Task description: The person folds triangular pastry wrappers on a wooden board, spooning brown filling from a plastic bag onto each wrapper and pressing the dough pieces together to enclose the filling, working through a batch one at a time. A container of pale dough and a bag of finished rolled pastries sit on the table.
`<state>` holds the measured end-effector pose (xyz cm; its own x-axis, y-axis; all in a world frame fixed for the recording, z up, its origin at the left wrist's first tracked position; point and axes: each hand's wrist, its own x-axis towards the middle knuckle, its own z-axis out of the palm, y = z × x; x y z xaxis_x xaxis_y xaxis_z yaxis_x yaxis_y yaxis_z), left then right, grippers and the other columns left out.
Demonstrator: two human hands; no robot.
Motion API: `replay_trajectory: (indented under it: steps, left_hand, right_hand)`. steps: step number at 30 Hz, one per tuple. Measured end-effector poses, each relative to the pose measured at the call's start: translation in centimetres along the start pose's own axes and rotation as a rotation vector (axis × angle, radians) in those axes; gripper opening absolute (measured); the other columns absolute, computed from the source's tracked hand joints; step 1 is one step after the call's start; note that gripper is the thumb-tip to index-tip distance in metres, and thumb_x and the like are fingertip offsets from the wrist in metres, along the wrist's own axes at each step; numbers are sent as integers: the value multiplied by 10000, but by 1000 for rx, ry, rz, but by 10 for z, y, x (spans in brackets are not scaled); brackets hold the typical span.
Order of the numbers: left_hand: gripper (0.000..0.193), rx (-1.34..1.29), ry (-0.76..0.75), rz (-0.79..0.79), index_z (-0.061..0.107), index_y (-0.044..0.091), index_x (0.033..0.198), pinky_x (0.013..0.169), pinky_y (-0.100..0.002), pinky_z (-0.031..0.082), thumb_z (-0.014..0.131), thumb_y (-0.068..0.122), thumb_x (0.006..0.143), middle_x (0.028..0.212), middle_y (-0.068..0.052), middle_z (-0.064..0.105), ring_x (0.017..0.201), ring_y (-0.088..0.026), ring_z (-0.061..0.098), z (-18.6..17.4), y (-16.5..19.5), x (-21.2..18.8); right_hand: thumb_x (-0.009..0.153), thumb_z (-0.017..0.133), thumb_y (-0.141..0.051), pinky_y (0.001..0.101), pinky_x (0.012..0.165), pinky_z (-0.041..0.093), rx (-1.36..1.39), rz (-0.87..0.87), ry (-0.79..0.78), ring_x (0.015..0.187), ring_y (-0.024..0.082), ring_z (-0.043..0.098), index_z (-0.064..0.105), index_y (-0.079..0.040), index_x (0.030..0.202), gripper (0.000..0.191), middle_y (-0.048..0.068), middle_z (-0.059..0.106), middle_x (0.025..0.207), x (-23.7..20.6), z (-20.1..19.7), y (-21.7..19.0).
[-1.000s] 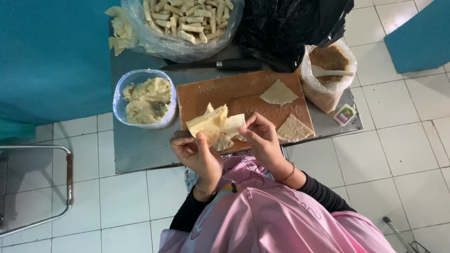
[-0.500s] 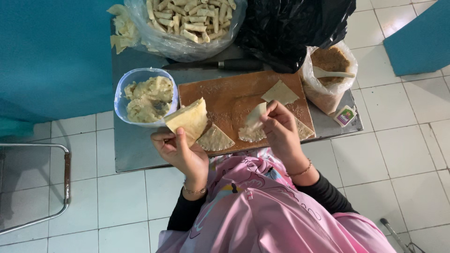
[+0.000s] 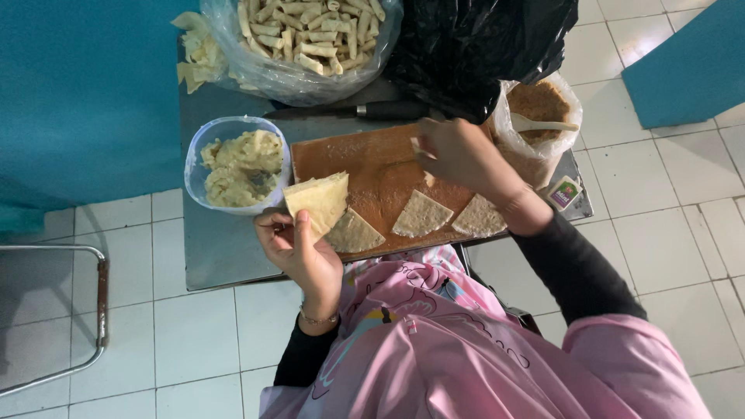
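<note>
The left hand point(image 3: 299, 252) grips a stack of pale triangular wrappers point(image 3: 318, 202), thumb on top and fingers closed beneath, and holds it just over the near left corner of the wooden board point(image 3: 365, 163). The stack tilts slightly, its long edge toward the tub.

The right hand point(image 3: 462, 155) reaches over the far right part of the board. Its fingertips pinch a small pale scrap of wrapper point(image 3: 417, 146); the fingers are curled closed on it, though the contact itself is partly hidden by the hand.

Three single triangular wrappers lie flat on the near edge of the board: a left wrapper point(image 3: 353, 231) just beside the held stack, a middle wrapper point(image 3: 421, 215), and a right wrapper point(image 3: 479, 217) partly under the right wrist. They lie near one another but do not overlap.

Left of the board, touching its edge, stands a clear plastic tub point(image 3: 237, 167) of yellowish mashed filling. Beyond the board lies a knife point(image 3: 365, 111) with a dark handle. Beyond the knife sits a clear bag of rolled pieces point(image 3: 303, 39), with a black plastic bag point(image 3: 481, 46) to its right. Right of the board stands a bag of brown crumbs point(image 3: 539, 109) holding a pale spoon point(image 3: 543, 124). Just beside that bag, nearer the person, lies a small sachet point(image 3: 564, 192). All rest on a grey metal table point(image 3: 221, 248).
</note>
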<state>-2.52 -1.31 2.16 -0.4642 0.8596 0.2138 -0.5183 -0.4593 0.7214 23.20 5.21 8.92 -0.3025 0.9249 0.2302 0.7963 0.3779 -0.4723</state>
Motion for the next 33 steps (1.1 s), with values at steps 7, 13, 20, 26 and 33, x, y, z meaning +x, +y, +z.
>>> replay_trajectory:
  steps: [7, 13, 20, 26, 33]
  left_hand:
    - [262, 21, -12, -8, 454, 79, 1067, 942, -282, 445, 699, 36, 984, 1043, -20, 468, 999, -116, 515, -2, 2, 0]
    - [267, 6, -23, -18, 451, 83, 1064, 976, -283, 446, 699, 38, 977, 1064, -21, 473, 1027, -115, 515, 0, 2, 0]
    - [260, 34, -12, -16, 458, 79, 1079, 941, -277, 419, 701, 61, 988, 1055, -19, 449, 1000, -112, 484, -3, 2, -1]
    - [259, 56, -33, -5, 465, 71, 1069, 935, -272, 411, 711, 63, 987, 1041, -21, 444, 984, -108, 469, -3, -4, -1]
    - [252, 31, -23, -28, 473, 70, 1059, 894, -260, 414, 708, 57, 969, 1013, -14, 447, 947, -102, 466, -4, -4, -2]
  right_hand:
    - [777, 754, -175, 487, 611, 530, -117, 46, -121, 706, 402, 689, 546, -24, 1024, 357, 173, 679, 721, 45, 44, -4]
    - [922, 740, -253, 471, 638, 538, 47, 79, -104, 713, 387, 702, 582, -34, 1055, 301, 160, 699, 730, 49, 38, -17]
    - [791, 674, -81, 401, 860, 560, 15, -477, -210, 960, 302, 701, 716, -104, 1048, 261, 65, 724, 1033, 22, 4, 0]
    - [813, 750, -200, 401, 860, 546, -166, -366, -34, 975, 271, 688, 706, -145, 948, 152, 29, 703, 1001, -1, 17, 4]
    - [909, 728, -224, 414, 836, 528, -231, -219, 33, 874, 267, 662, 684, -130, 948, 112, 34, 683, 909, -14, 23, 6]
